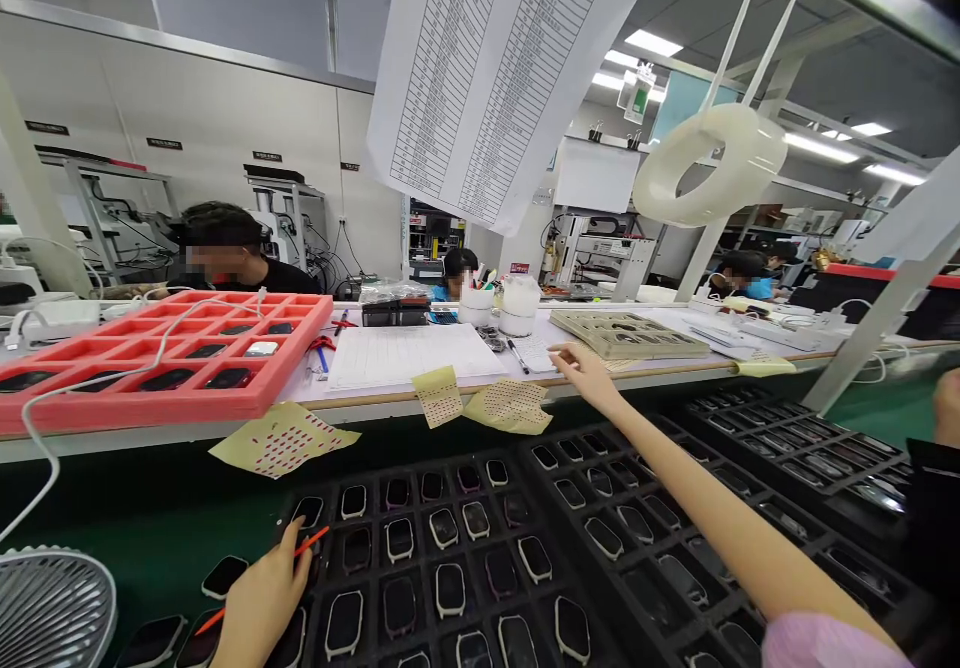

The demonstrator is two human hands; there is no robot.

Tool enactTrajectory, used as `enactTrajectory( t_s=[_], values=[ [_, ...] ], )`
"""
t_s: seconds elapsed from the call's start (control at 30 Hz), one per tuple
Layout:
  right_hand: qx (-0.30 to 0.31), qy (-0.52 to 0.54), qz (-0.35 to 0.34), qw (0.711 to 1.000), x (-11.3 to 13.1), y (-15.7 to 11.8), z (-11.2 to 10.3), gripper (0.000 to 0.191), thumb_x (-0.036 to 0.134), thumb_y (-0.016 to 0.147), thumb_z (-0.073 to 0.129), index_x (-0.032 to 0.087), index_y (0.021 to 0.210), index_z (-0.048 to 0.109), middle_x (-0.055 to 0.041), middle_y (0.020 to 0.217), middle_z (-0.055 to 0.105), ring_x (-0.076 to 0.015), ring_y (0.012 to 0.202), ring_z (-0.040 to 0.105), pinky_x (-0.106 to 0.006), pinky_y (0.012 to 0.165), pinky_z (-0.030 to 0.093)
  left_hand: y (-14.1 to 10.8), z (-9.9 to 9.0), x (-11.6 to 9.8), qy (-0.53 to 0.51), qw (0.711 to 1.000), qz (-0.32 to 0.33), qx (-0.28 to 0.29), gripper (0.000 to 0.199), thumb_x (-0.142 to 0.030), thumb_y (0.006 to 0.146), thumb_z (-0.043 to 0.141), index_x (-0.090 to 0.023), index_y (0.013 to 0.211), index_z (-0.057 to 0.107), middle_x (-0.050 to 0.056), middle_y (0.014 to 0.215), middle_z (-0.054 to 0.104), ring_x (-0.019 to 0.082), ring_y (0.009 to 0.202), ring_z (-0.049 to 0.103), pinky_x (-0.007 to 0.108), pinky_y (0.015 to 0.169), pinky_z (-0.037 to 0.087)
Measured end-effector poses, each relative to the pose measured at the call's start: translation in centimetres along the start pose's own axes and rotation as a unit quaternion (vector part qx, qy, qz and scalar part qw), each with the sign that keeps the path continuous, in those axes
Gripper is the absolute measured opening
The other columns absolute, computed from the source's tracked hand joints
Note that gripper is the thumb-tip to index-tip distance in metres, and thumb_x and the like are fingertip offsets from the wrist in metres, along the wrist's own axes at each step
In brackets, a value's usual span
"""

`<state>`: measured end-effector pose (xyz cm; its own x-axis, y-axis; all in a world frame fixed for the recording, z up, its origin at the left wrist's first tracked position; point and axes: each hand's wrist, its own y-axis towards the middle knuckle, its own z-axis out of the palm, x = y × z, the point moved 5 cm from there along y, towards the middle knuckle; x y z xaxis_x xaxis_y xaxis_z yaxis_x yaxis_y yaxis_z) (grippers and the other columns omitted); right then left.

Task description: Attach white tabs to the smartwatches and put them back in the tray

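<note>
My left hand (264, 593) is at the lower left, holding a thin orange stick (311, 540) that runs under its fingers. Its fingertips touch a watch face (308, 511) at the corner of a black tray (424, 560) of watch cases. On the shelf above, my right hand (589, 373) rests its fingertips at a small white sheet (533, 355), beside a black pen (517, 356). Its fingers are partly bent, and whether they pinch anything is too small to tell. Several loose watches, one of them dark (225, 577), lie left of the tray.
A red foam tray (259, 400) holds dark watch parts on the shelf's left, with a white cable across it. Yellow dotted sheets (285, 438) hang from the shelf edge. A fan (56, 608) stands lower left. A white ring (709, 163) hangs above. People sit beyond.
</note>
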<state>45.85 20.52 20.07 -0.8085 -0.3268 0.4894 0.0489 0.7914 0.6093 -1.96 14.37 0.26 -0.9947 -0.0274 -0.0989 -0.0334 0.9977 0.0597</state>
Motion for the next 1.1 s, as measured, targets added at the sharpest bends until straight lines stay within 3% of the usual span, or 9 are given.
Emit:
enactTrajectory(
  t_s=[0.13,0.27,0.37,0.57,0.73,0.83,0.93,1.03,1.1],
  values=[
    [0.052,-0.024,0.030,0.998,0.3,3.9,2.9,0.028,0.034,0.086,0.057,0.019,0.109,0.062,-0.0043,0.083,0.065,-0.0201,0.078,0.062,-0.036,0.076,0.051,0.0,0.0,0.0,0.005,1.000,0.003,-0.012,0.048,-0.024,0.094,0.026,-0.009,0.134,0.047,0.015,0.087,0.074,0.032,0.082,0.071,0.037,0.064,0.054],
    [0.082,-0.027,0.066,0.994,0.6,6.1,5.9,0.029,0.032,0.091,0.057,0.018,0.115,0.057,-0.0078,0.113,0.062,-0.0199,0.093,0.062,-0.040,0.080,0.053,-0.3,-0.4,-0.2,0.012,1.000,0.004,-0.001,0.046,-0.023,0.095,0.026,-0.011,0.135,0.046,0.013,0.088,0.074,0.029,0.083,0.071,0.035,0.066,0.054],
    [0.076,-0.007,0.087,0.993,0.8,7.1,6.6,0.027,0.032,0.092,0.055,0.020,0.116,0.058,-0.0084,0.121,0.059,-0.0206,0.098,0.061,-0.041,0.084,0.053,-0.4,-0.7,-0.4,0.005,1.000,-0.003,0.000,0.045,-0.022,0.095,0.029,-0.012,0.135,0.045,0.013,0.094,0.074,0.028,0.085,0.071,0.034,0.068,0.053],
    [-0.029,0.071,0.106,0.991,0.9,7.3,4.0,0.027,0.033,0.092,0.055,0.019,0.115,0.057,-0.0078,0.116,0.060,-0.0201,0.095,0.062,-0.040,0.081,0.053,-0.7,-0.8,-0.5,-0.007,1.000,-0.006,-0.003,0.043,-0.023,0.094,0.034,-0.013,0.134,0.047,0.013,0.097,0.073,0.029,0.086,0.070,0.035,0.070,0.053],
    [-0.065,0.184,0.107,0.975,1.6,7.6,0.0,0.031,0.031,0.095,0.029,0.021,0.108,0.056,-0.0067,0.092,0.065,-0.0220,0.080,0.065,-0.034,0.061,0.052,-0.9,-1.2,-0.7,0.000,1.000,-0.011,-0.009,0.043,-0.025,0.094,0.034,-0.013,0.132,0.048,0.015,0.096,0.072,0.030,0.086,0.070,0.034,0.070,0.051],
    [-0.025,0.285,0.090,0.954,2.4,7.7,-1.3,0.031,0.028,0.092,0.027,0.025,0.113,0.049,-0.0075,0.112,0.064,-0.0230,0.095,0.065,-0.035,0.064,0.054,-1.0,-1.3,-0.8,0.001,1.000,-0.013,-0.005,0.042,-0.025,0.094,0.034,-0.013,0.132,0.048,0.014,0.095,0.073,0.029,0.085,0.070,0.031,0.069,0.050],
    [-0.030,0.334,0.092,0.938,2.5,7.1,-1.8,0.022,0.028,0.086,0.043,0.029,0.108,0.044,-0.0068,0.126,0.058,-0.0235,0.105,0.062,-0.036,0.068,0.054,-1.0,-1.2,-0.7,0.001,1.000,-0.014,-0.003,0.042,-0.026,0.095,0.034,-0.014,0.132,0.049,0.013,0.094,0.073,0.028,0.085,0.070,0.031,0.068,0.050],
    [-0.047,0.317,0.118,0.940,1.5,6.4,-1.0,0.020,0.036,0.081,0.060,0.028,0.091,0.044,-0.0081,0.103,0.068,-0.0235,0.080,0.066,-0.035,0.059,0.051,-0.8,-1.1,-0.6,0.001,1.000,-0.016,-0.003,0.042,-0.025,0.095,0.033,-0.013,0.132,0.049,0.014,0.094,0.073,0.028,0.084,0.070,0.031,0.066,0.050],
    [-0.022,0.303,0.140,0.942,0.8,6.1,0.1,0.027,0.050,0.084,0.053,0.025,0.079,0.045,-0.0088,0.075,0.069,-0.0207,0.055,0.060,-0.034,0.049,0.047,-0.7,-0.9,-0.4,0.000,1.000,-0.014,-0.003,0.043,-0.025,0.094,0.033,-0.013,0.132,0.049,0.014,0.092,0.074,0.029,0.083,0.071,0.030,0.064,0.050]
  ],
)
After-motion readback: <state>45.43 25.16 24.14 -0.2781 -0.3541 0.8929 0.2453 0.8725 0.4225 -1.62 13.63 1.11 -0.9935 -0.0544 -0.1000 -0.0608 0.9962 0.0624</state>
